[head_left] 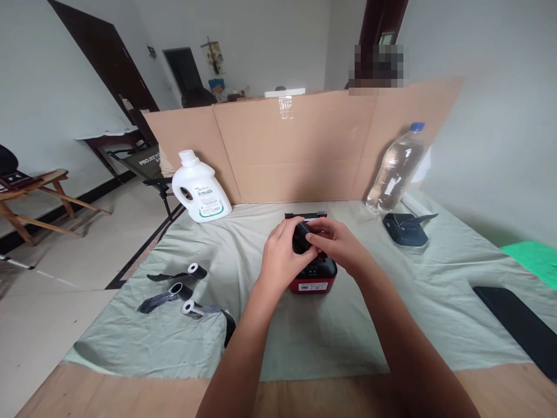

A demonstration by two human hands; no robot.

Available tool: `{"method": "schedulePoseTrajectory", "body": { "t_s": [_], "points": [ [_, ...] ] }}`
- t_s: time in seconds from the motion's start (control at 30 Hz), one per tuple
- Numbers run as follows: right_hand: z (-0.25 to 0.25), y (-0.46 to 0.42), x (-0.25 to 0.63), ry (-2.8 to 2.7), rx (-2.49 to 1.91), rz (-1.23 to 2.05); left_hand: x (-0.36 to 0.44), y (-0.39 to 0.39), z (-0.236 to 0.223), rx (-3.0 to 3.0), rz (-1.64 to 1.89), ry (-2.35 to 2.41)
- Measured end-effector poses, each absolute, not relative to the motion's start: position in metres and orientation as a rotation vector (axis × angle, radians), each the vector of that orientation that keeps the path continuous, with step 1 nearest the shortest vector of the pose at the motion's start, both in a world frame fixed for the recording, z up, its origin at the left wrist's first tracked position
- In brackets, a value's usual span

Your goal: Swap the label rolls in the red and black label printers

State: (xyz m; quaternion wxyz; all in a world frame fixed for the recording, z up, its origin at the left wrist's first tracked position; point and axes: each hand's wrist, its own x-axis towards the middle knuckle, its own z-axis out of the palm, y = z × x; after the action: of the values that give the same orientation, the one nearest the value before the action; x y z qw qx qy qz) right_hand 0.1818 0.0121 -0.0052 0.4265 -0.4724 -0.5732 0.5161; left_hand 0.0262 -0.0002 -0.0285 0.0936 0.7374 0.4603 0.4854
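A small red and black device sits on the pale green cloth at the table's middle. Both hands are over its top. My left hand is curled around a black roll held above the device. My right hand pinches the same roll from the right side. The fingers hide most of the roll and the top of the device.
Three black rolls with white cores lie at the left. A white detergent bottle and a clear water bottle stand before a cardboard screen. A dark device and a black phone lie right.
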Motion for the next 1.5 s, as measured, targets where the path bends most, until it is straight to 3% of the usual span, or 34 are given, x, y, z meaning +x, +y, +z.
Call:
{"method": "schedulePoseTrajectory", "body": {
  "t_s": [0.37, 0.6, 0.73, 0.87, 1.0, 1.23, 1.5],
  "points": [
    [-0.013, 0.016, 0.184, -1.55, -1.099, 1.194, 0.032, -0.004, -0.03, 2.442, 1.283, 1.536],
    [-0.01, 0.023, 0.202, -1.717, -1.263, 1.159, 0.034, -0.017, -0.031, 2.143, 1.146, 1.624],
    [-0.012, 0.029, 0.218, -1.951, -1.153, 1.083, 0.032, -0.043, -0.055, 1.947, 1.123, 1.587],
    [-0.023, 0.035, 0.217, -2.24, -1.088, 0.842, 0.036, -0.065, -0.091, 1.92, 1.233, 1.499],
    [-0.031, 0.04, 0.207, -2.316, -1.064, 0.829, 0.036, -0.07, -0.109, 2.038, 1.454, 1.526],
    [-0.016, 0.032, 0.22, -2.055, -0.859, 1.201, 0.023, -0.07, -0.108, 1.996, 1.779, 1.429],
    [-0.037, 0.04, 0.198, -2.361, -1.213, 0.661, 0.045, -0.078, -0.128, 1.599, 1.533, 1.189]
  ]
}}
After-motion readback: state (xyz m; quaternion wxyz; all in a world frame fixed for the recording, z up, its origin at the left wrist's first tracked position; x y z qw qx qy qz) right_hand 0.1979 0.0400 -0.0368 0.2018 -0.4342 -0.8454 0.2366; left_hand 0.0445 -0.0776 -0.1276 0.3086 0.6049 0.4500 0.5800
